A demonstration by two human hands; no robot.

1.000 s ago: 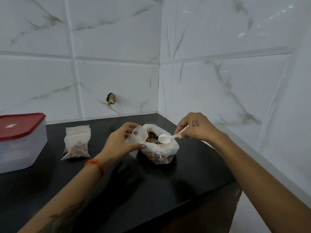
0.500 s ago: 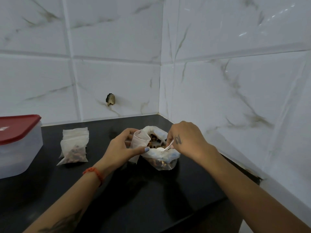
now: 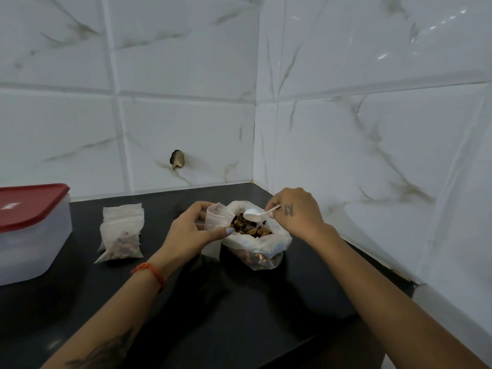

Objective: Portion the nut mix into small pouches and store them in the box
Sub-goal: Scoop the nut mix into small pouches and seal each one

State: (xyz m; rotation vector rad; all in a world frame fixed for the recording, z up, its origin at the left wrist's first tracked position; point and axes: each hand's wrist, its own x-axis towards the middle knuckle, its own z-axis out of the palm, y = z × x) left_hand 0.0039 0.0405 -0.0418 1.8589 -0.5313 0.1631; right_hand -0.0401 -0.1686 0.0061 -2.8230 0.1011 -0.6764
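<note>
Since half a second earlier, the right hand (image 3: 294, 213) had lifted slightly, so that the bowl of the white plastic spoon (image 3: 257, 214) stood clear above the nut mix (image 3: 249, 227) instead of being dipped among it. That hand pinched the spoon's handle between thumb and fingertips, with the bowl pointing toward the left; whether the bowl carried any nuts could not be told. The left hand (image 3: 193, 231) gripped a small empty pouch (image 3: 216, 218), thumb and fingers curled round it, its mouth held open and upright, touching the left rim of the large bag (image 3: 259, 242). The large bag, its top rolled down and the nut mix exposed, stood on the black worktop (image 3: 239, 310) near the far right corner, where the two tiled walls (image 3: 186, 115) met. A stack of small pouches (image 3: 122, 235), the frontmost holding nuts, lay toward the far left part of the worktop, well apart from the large bag. The clear box (image 3: 32, 243) with its red lid (image 3: 29, 205) in place stood at the left edge of the worktop, just beside the stack. An orange bracelet (image 3: 150, 272) circled the left wrist.
</note>
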